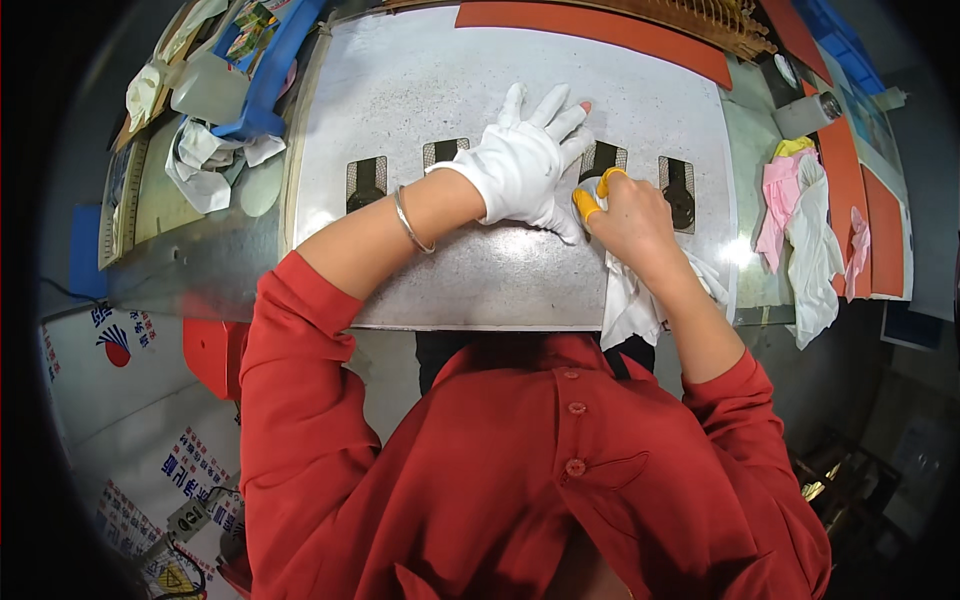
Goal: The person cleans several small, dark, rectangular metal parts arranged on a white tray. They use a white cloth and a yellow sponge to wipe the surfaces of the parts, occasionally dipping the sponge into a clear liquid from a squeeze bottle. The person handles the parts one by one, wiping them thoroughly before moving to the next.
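My left hand (525,160) wears a white glove and lies flat on a large white sheet (400,90), fingers spread, with one fingertip bare. To its right, my right hand (632,215) has yellow finger cots on the thumb and a finger. Its fingers are curled round a white cloth (632,305), which hangs over the table's near edge. Dark rectangular patches with a black round-ended shape sit in a row on the sheet: one (367,184) at the left, another (677,194) at the right. Between these are others, partly covered by my hands.
An orange-red strip (600,40) lies along the sheet's far edge. At the right are a pink cloth (778,208), a white cloth (815,240) and a capped bottle (806,115). A blue bin (262,100) and a translucent container (210,88) stand at the left. Below is a red stool (212,355).
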{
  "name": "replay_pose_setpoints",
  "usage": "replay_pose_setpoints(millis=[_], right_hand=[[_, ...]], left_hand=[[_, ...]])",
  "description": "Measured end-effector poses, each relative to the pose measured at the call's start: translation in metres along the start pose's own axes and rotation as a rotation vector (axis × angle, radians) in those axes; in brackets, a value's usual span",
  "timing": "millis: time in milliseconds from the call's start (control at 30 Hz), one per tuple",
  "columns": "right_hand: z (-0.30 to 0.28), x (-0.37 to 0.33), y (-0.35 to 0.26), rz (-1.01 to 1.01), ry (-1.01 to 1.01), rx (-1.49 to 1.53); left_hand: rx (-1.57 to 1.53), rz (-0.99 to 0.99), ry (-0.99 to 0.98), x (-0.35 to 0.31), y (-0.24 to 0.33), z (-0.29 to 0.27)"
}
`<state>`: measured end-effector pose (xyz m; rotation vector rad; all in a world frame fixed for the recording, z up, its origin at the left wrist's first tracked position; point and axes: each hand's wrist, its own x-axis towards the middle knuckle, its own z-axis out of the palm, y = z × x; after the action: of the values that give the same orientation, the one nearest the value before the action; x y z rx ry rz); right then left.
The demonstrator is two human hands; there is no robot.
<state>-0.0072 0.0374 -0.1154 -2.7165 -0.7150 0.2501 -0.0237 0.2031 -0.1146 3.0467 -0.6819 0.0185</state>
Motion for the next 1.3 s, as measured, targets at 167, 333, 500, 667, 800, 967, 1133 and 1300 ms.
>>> replay_pose_setpoints(millis=[167, 333, 500, 667, 800, 967, 1133, 1300], right_hand=[[0.004, -0.018, -0.003, 0.000, 0.012, 0.023], [0.005, -0.034, -0.004, -0.054, -0.064, -0.001], [-0.023, -0.030, -0.015, -0.095, -0.162, -0.018], [-0.013, 0.041, -0.039, -0.198, 0.003, 0.028], [0.002, 0.077, -0.050, -0.146, -0.091, -0.022], [0.010, 0.086, -0.055, -0.111, -0.134, -0.030], [0.013, 0.068, -0.059, -0.106, -0.150, -0.047], [0.018, 0.046, -0.060, -0.137, -0.109, -0.043]], left_hand=[[0.035, 0.036, -0.047, 0.000, -0.004, -0.002], [-0.044, -0.015, -0.113, -0.003, -0.007, -0.013], [-0.143, -0.219, 0.076, -0.046, -0.029, -0.011], [0.003, -0.275, 0.121, -0.074, -0.029, -0.002], [0.019, -0.276, 0.193, -0.076, -0.027, 0.010], [-0.003, -0.310, 0.221, -0.073, -0.026, 0.014], [-0.064, -0.314, 0.140, -0.069, -0.028, 0.009], [-0.031, -0.196, 0.152, -0.070, -0.032, 0.009]])
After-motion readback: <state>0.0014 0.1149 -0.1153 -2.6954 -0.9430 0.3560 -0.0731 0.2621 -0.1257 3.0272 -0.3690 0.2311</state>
